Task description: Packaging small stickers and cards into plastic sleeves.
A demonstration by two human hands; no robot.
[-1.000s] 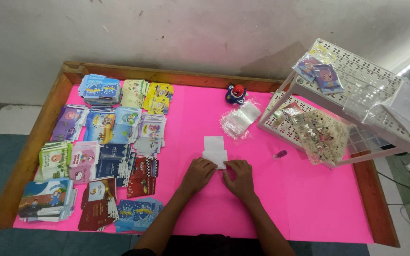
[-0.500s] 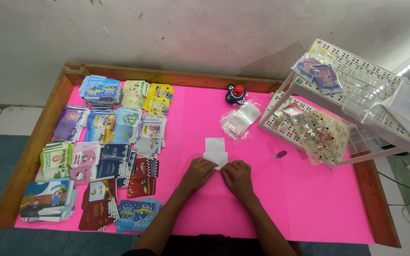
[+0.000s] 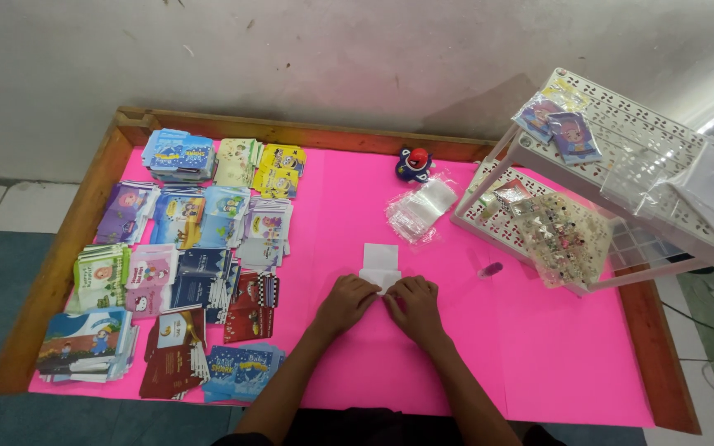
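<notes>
Two hands, left hand (image 3: 346,301) and right hand (image 3: 412,304), meet mid-bench, fingers curled and pinching the near edge of a small white paper (image 3: 380,263) lying flat on the pink bench (image 3: 539,363). Stacks of colourful packets (image 3: 183,248) lie well left; clear bags (image 3: 420,208) beyond.

Bright, even light across the pink tabletop (image 3: 539,363), colours almost glowing. A hard white strip of glare burns at the upper right edge, beyond the white rack (image 3: 621,124), and the rack throws a soft grey shadow onto the wall (image 3: 332,58) behind it. Shadows under the hands are faint. Focus is fair in the middle; small print on the card stacks (image 3: 175,248) smears. The tabletop's edges bow slightly, wide-angle style.
</notes>
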